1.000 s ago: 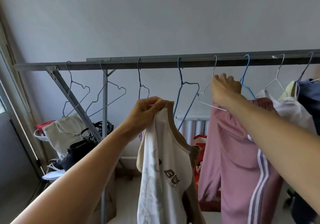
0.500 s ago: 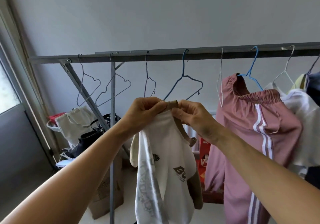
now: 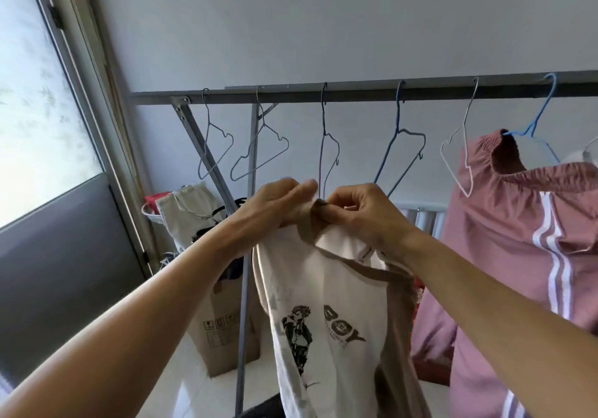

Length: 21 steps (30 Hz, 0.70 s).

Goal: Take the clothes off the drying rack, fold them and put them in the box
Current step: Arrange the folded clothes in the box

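Head view, positions given relative to the rack bar (image 3: 356, 89).

Item 1: white printed shirt (image 3: 326, 314). Off its hanger, hanging below the bar's middle, held up by its tan collar. A second ago only one hand carried it; now both are on it.

Item 2: left hand (image 3: 281, 202). Below the bar, fingers closed, pinching the collar's left side, as before.

Item 3: right hand (image 3: 362, 210). A second ago it was up at a white hanger near the pink garment; it has since come down and now pinches the collar right beside the left hand, the two almost touching.

Item 4: pink striped trousers (image 3: 517, 239). Still hung from the blue hanger (image 3: 537, 123), below the bar's right end.

Item 5: empty wire hangers (image 3: 259, 152). Five in a row under the bar.

Item 6: cardboard box (image 3: 223, 323). On the floor below the bar's left end, upright, nothing of the shirt in it.

Assessment: removal of this shirt is done; the two-handed collar hold suggests folding is starting. Boxing not yet done.
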### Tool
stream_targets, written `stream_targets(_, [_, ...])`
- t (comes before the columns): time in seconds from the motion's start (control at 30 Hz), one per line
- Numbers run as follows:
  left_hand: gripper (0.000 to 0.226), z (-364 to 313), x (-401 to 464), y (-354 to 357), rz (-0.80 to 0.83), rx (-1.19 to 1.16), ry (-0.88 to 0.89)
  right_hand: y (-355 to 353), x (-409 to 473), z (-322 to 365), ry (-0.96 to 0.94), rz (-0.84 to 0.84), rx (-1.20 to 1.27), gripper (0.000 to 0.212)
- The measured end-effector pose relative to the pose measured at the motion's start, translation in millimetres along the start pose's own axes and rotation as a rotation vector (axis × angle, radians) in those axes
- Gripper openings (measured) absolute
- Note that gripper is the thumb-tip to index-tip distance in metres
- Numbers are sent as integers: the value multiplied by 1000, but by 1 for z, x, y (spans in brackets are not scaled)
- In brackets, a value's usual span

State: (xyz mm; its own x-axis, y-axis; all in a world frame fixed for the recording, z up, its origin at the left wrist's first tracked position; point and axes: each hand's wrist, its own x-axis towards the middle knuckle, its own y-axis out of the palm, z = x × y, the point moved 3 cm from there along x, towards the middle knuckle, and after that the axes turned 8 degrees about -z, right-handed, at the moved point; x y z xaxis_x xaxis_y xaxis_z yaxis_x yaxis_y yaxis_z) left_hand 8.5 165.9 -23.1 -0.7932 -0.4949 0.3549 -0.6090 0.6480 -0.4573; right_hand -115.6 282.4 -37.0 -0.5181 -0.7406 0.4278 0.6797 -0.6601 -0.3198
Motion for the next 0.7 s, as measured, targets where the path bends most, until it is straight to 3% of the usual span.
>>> stream_targets(0.03, [48, 0, -3, 0, 23, 93, -11, 5, 0, 5, -18, 18, -36, 16])
stream_targets(0.17, [19, 2, -11, -16, 0, 357, 15, 21, 0, 12, -48, 80, -174, 11])
stream_targets(0.33, [5, 10, -25, -41, -246, 598, 61, 33, -4, -28, -8, 206, -852, 20])
stream_targets(0.4, [5, 15, -33, -56, -339, 773, 69, 27, -7, -38, 60, 203, -973, 20])
stream_targets(0.57, [15, 30, -53, -80, -334, 1204, -114, 25, 10, -27, 163, 216, -834, 21])
stream_targets(0.63, [15, 37, -58, -86, -369, 1235, -177, 31, 15, -17, 170, 230, -696, 21])
stream_targets(0.7, [16, 46, -62, -94, -333, 1120, -244, 35, 18, -10, 199, 237, -539, 19])
